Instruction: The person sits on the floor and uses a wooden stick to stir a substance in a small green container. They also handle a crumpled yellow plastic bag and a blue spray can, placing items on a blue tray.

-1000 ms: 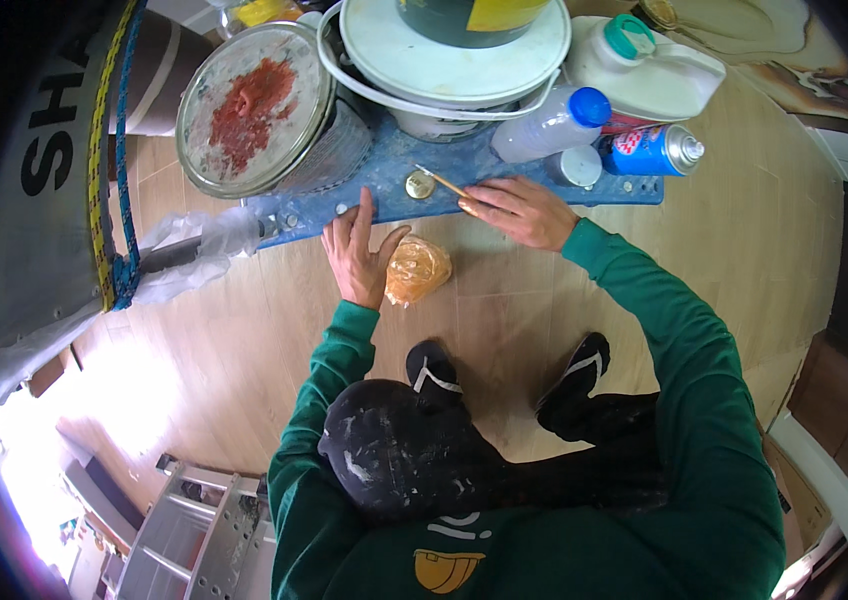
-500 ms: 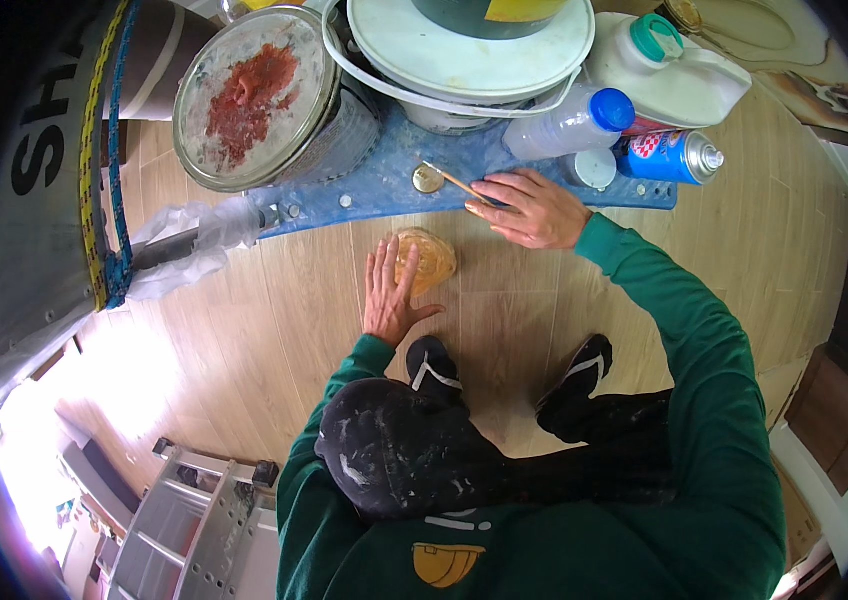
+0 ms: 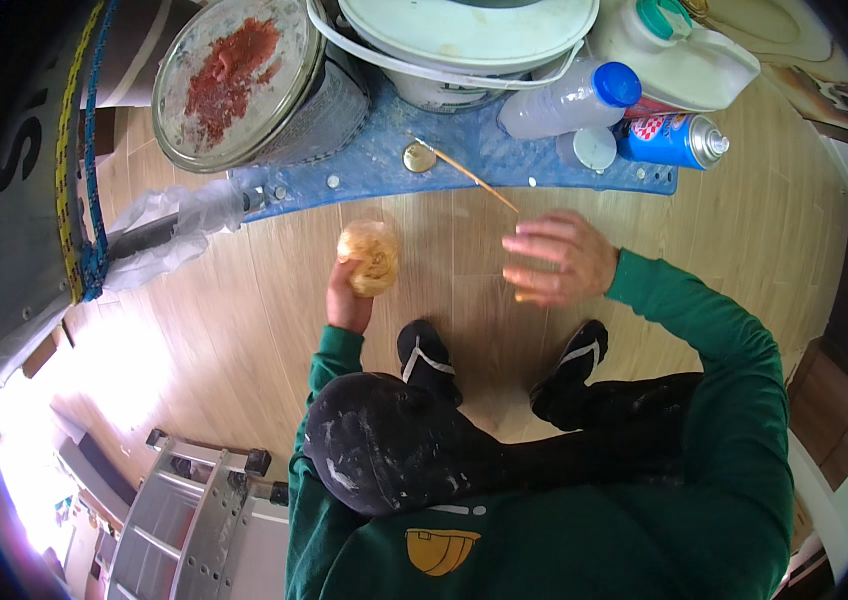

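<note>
OK, my left hand [image 3: 349, 302] cups rounded orange plastic-wrapped bundle [image 3: 372, 256] near blue bench [image 3: 379, 135]; right hand [image 3: 566, 258] loosely open, empty. Thin wooden-handled brush [image 3: 474, 178] crosses round gold disc [image 3: 419, 159], probably keeping tip raised.

Right hand [image 3: 562, 260] blurred, beyond worktop's [image 3: 384, 182] near edge. Left hand [image 3: 350, 300]: fingers partly hidden by bag [image 3: 371, 258]. Bucket [image 3: 464, 42], toward worktop's far edge, cut off at picture's top.
</note>
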`<state>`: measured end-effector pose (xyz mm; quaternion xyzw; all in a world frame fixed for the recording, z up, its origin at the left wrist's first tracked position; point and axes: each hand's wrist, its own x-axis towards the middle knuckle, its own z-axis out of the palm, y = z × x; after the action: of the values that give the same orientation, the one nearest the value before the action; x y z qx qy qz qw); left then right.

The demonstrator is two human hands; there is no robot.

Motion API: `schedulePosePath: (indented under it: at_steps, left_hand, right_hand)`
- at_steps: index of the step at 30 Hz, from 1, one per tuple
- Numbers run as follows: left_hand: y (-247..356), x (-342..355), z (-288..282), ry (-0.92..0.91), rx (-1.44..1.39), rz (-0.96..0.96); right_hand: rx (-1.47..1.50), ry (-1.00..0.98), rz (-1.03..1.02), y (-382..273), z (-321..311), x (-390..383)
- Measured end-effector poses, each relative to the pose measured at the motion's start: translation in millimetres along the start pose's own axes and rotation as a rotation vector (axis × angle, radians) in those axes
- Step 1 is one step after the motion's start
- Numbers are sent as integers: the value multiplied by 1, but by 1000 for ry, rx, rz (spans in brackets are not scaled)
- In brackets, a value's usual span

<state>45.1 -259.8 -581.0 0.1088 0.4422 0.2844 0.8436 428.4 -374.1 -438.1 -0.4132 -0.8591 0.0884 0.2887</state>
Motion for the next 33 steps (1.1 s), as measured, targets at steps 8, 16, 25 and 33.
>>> schedulePosePath:
  at_steps: [8, 16, 25, 33]
  left_hand:
    - [5, -20, -51, 3, -353, -40]
    - [-10, -12, -87, 42, -527, 8]
    - [-9, -4, -95, 97, -490, 59]
    - [-11, 6, -103, 69, -466, 50]
  right_hand:
    - [317, -313, 444, -35, 94, -26]
    - [76, -324, 571, -14, 176, -13]
    - [2, -362, 640, -26, 211, 15]
    - [119, -437, 556, -2, 209, 33]
